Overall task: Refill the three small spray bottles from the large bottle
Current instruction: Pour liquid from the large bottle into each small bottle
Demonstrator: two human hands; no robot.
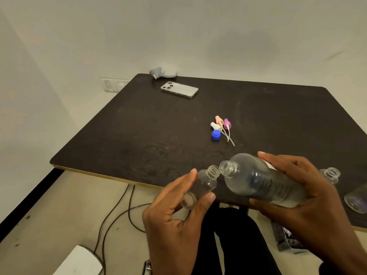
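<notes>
My left hand (178,213) grips a small clear spray bottle (200,185), uncapped and tilted, its mouth pointing up and right. My right hand (301,197) holds the large clear bottle (262,179) nearly on its side, its open mouth touching the small bottle's mouth. A second small open bottle (330,174) stands on the table behind my right hand. Part of a third clear bottle (357,199) shows at the right edge. Pink (218,119), purple (226,123) and white (216,126) spray heads with tubes lie mid-table beside a blue cap (216,134).
A dark table (158,126) holds a phone (179,89) and a grey object (162,73) at its far edge. Cables (119,213) and a white box (79,261) lie on the floor to the left. A grey device (286,241) sits on the floor under my right arm.
</notes>
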